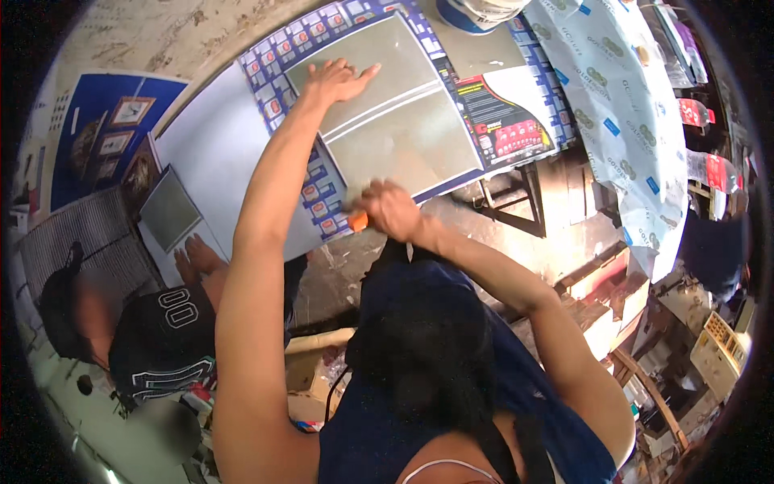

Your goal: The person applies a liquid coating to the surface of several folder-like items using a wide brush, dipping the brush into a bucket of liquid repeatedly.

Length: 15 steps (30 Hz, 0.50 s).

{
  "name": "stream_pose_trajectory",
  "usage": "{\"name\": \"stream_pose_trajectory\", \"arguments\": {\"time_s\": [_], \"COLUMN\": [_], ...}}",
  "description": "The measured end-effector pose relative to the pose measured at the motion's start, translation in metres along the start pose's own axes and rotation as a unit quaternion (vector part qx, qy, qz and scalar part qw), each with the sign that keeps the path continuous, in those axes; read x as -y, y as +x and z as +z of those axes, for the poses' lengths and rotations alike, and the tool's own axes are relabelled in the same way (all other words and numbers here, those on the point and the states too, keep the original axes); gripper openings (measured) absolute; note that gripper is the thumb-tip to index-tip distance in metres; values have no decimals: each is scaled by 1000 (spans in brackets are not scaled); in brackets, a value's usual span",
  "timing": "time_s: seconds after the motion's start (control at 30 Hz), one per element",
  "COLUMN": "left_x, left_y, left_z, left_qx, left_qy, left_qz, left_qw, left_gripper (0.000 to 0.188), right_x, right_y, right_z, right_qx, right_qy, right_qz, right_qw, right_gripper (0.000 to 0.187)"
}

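While the left hand (pixel 337 82) lies spread on the far left part of the grey sheet (pixel 407 141), the right hand (pixel 389 211) is at the near edge of the worktop (pixel 214 129), close to the sheet's near left corner. The left fingers are extended and slightly parted, palm down, with nothing gripped; the right fingers are curled closed about a small orange object (pixel 357 220). Because the right hand is blurred, whether that object has an edge, or touches the sheet, cannot be told. The grey sheet, white at its margins and crossed by a white band (pixel 379 111), lies on a blue patterned covering (pixel 278 48); a black-and-red printed sheet (pixel 512 121) lies beside its right margin, and a white bucket (pixel 480 14) stands at the far side. Principal hazard: slippage. As the left hand bears only on the far part, a sideways pull at the near end could pivot the sheet or ruck the covering beneath. Second hazard: marring. Were the orange object hard or sharp, a stray stroke could score the grey surface or nick the covering. The pale-blue wrapping (pixel 601 113) draped at the right, if snagged, could drag neighbouring sheets; the bucket, if knocked, could topple.
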<state>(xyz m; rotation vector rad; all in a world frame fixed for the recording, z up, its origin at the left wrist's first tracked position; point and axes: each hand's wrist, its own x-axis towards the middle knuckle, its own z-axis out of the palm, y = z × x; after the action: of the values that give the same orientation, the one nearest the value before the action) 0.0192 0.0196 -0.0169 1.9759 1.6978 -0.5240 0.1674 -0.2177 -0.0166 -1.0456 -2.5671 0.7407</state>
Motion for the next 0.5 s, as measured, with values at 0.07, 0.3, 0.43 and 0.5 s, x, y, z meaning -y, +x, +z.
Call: {"name": "stream_pose_trajectory", "arguments": {"time_s": [0.07, 0.3, 0.43, 0.5], "left_x": [5, 69, 21, 14], "left_y": [17, 74, 31, 21], "left_z": [3, 19, -10, -21], "left_qx": [20, 110, 115, 159], "left_qy": [-59, 25, -24, -28], "left_qz": [32, 33, -29, -34], "left_qw": [998, 993, 993, 986], "left_gripper": [86, 96, 107, 102], "right_x": [-4, -28, 25, 25], "right_y": [-11, 95, 40, 27], "right_z": [-6, 1, 43, 42], "right_qx": [-13, -72, -51, -33], "right_qy": [70, 16, 71, 75], "right_qz": [0, 172, 75, 68], "right_qw": [997, 982, 993, 994], "right_gripper": [25, 18, 15, 15]}}
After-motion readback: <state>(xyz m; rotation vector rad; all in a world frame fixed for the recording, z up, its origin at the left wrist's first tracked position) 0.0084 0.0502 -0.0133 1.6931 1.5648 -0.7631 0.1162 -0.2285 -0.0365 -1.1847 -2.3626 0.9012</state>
